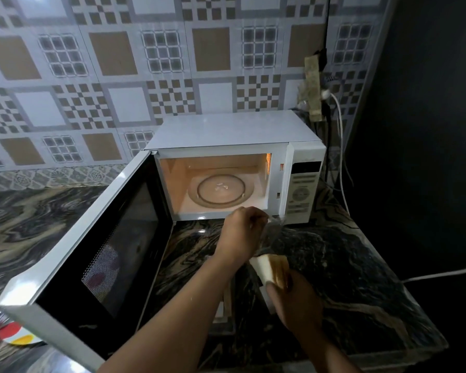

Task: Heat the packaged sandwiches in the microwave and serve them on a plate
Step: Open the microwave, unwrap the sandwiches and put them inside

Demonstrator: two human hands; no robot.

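Clear wrapper (pixel 273 230) pinched in left hand (pixel 241 234) fingers; sandwich (pixel 273 269) gripped below in right hand (pixel 293 297). Risk: hard tug tears bread, drops onto table (pixel 347 265).

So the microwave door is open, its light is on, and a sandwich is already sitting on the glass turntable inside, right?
Not quite. In the head view the glass turntable is bare. The sandwich is in front of the microwave, held in the right hand while the left hand pulls its clear wrapper. The door is open, light on.
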